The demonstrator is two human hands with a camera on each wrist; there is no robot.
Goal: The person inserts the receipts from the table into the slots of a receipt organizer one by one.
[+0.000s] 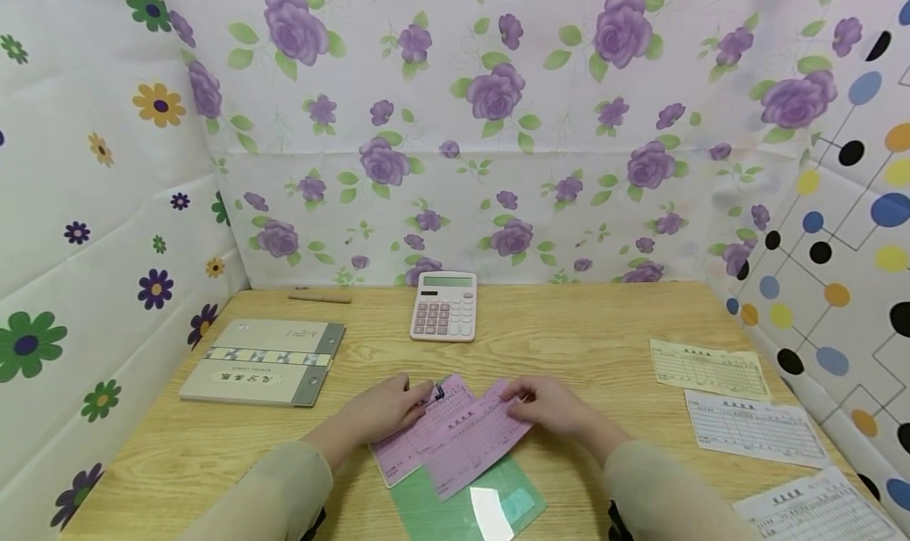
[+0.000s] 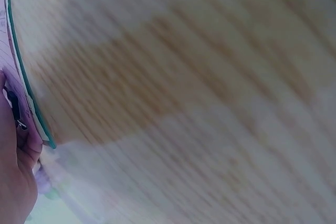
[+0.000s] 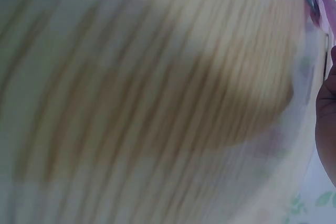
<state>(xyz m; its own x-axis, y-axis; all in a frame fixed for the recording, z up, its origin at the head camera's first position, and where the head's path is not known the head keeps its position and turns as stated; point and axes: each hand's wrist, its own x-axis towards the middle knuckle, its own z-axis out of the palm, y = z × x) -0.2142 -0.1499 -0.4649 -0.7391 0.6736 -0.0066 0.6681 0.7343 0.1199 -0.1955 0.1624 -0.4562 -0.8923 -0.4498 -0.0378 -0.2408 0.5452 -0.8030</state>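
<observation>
Right hand (image 1: 547, 403) pinches a loose pink sheet (image 1: 475, 438); left hand (image 1: 384, 407) is bent at a dark clip (image 1: 438, 392)

In the head view, the loose pink sheet lies aslant near the front middle of the wooden table (image 1: 590, 336). It is printed with a fine ruled grid under a line of larger characters, and its lower corner overhangs a glossy green board (image 1: 426, 517) that carries a bright glare. Beneath the sheet's left side shows a pink form pad (image 1: 419, 437), ruled in the same way, pale along its lower edge, with the dark clip near its top. The right hand comes in from the lower right, thumb and bent fingers closed on the sheet's upper right edge. The left hand reaches in from the lower left, knuckles raised, index finger pointing at the clip; whether it pinches or only presses there, I cannot tell. Pale sleeves (image 1: 284, 478) cover both forearms.

In the left wrist view, the left hand sits at the left border, its fingers at the corner of pad and green board, just beside the clip's dark body.

In the right wrist view, only part of the right hand shows at the right border, below a blurred strip of pink paper; its fingertips are out of sight.
</observation>
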